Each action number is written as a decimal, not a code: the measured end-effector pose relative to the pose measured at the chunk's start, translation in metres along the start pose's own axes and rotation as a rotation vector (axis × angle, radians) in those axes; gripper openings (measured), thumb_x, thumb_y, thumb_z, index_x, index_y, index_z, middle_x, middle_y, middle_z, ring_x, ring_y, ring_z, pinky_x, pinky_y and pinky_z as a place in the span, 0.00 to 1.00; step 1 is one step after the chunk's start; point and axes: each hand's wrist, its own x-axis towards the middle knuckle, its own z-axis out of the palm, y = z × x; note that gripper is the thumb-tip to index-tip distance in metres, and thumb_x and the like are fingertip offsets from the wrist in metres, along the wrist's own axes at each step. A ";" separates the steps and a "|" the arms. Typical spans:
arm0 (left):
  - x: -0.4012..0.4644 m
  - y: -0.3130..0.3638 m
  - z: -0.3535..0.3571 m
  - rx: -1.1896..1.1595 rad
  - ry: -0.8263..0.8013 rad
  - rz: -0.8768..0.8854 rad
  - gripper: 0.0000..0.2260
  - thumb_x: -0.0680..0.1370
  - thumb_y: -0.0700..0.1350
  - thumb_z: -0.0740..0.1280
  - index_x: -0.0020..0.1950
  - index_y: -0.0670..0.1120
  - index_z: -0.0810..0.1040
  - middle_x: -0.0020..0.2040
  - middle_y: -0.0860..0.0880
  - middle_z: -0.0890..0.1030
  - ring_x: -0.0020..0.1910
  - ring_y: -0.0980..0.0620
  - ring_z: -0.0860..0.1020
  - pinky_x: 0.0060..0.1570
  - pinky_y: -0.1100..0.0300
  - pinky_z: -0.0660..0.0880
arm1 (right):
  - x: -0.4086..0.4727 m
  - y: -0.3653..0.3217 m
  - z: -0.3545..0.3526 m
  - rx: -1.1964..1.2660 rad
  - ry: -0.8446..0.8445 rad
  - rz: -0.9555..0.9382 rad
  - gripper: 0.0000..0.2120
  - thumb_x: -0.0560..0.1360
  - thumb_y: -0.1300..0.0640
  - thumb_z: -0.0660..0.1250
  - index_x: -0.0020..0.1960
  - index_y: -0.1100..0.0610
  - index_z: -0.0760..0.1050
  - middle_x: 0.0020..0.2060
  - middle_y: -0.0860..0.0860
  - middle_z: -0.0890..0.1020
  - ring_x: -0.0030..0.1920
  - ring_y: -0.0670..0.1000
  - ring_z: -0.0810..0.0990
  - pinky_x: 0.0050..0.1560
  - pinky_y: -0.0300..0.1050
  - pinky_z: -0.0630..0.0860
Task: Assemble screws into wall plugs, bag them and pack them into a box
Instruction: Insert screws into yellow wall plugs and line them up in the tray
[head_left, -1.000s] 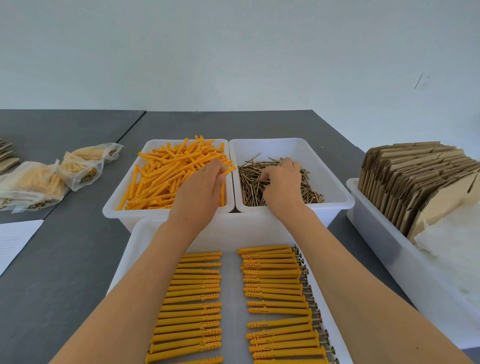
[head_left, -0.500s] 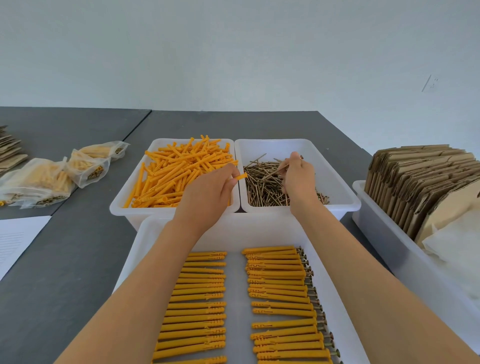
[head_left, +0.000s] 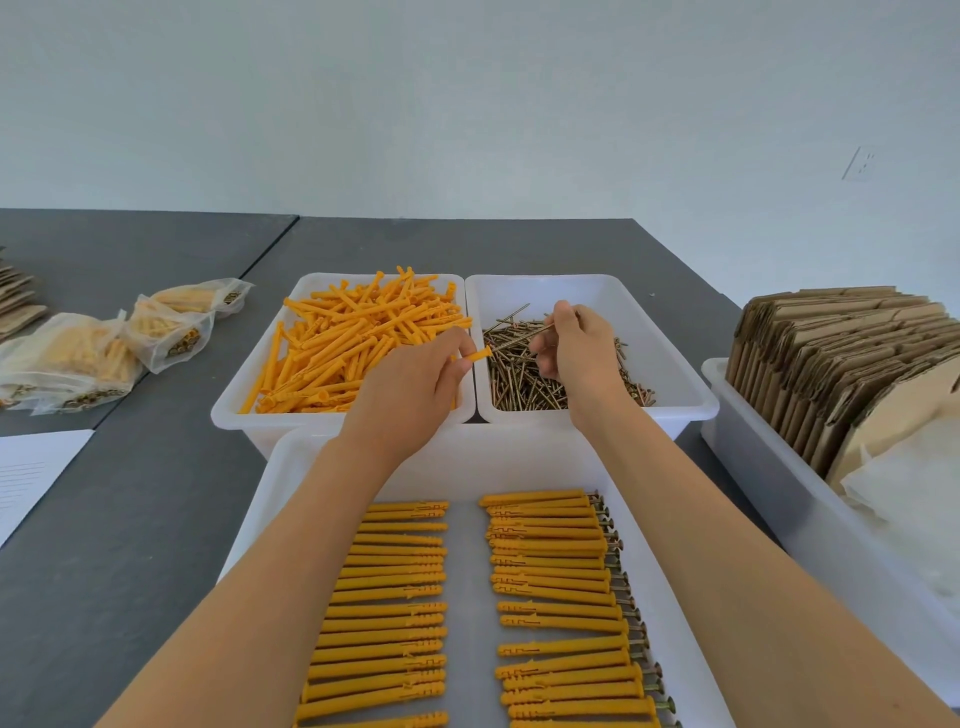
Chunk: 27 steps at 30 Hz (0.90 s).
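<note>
My left hand (head_left: 415, 384) grips an orange wall plug (head_left: 479, 355); only its tip shows past my fingers, above the divide between the two back bins. My right hand (head_left: 576, 348) pinches a brass screw (head_left: 524, 335) over the screw bin (head_left: 597, 291), the screw slanting toward the plug's tip with a small gap between them. The plug bin (head_left: 249, 384) on the left holds a heap of loose orange plugs (head_left: 353, 343). In the near tray (head_left: 467, 457) lie two columns of plugs with screws (head_left: 561, 582) in them.
Filled plastic bags (head_left: 104, 348) lie on the grey table at the left, beside a paper sheet (head_left: 31, 467). A white bin (head_left: 769, 467) at the right holds flat cardboard boxes (head_left: 841, 358) and clear bags (head_left: 914, 499).
Both hands have lifted out of the bins, the left with a plug and the right with a screw, and come closer together above the divide.
</note>
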 end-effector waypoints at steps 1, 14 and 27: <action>0.000 0.000 0.000 0.000 0.000 0.000 0.06 0.84 0.46 0.58 0.56 0.50 0.74 0.33 0.56 0.77 0.30 0.58 0.74 0.30 0.55 0.74 | 0.000 0.000 0.000 0.009 -0.005 0.002 0.13 0.85 0.55 0.53 0.45 0.58 0.71 0.28 0.50 0.77 0.21 0.44 0.69 0.27 0.37 0.70; 0.000 -0.001 0.000 0.011 -0.006 -0.009 0.07 0.84 0.46 0.57 0.56 0.50 0.74 0.34 0.54 0.78 0.31 0.56 0.75 0.32 0.50 0.76 | 0.001 0.000 0.000 0.054 -0.048 0.059 0.13 0.85 0.55 0.51 0.48 0.59 0.71 0.30 0.52 0.78 0.25 0.47 0.71 0.29 0.37 0.72; 0.001 -0.004 0.003 0.090 0.026 -0.049 0.05 0.84 0.49 0.57 0.54 0.53 0.73 0.34 0.55 0.79 0.30 0.57 0.74 0.29 0.54 0.75 | 0.001 0.001 0.003 0.036 -0.045 -0.022 0.15 0.85 0.56 0.51 0.44 0.58 0.70 0.29 0.52 0.78 0.23 0.46 0.71 0.28 0.38 0.71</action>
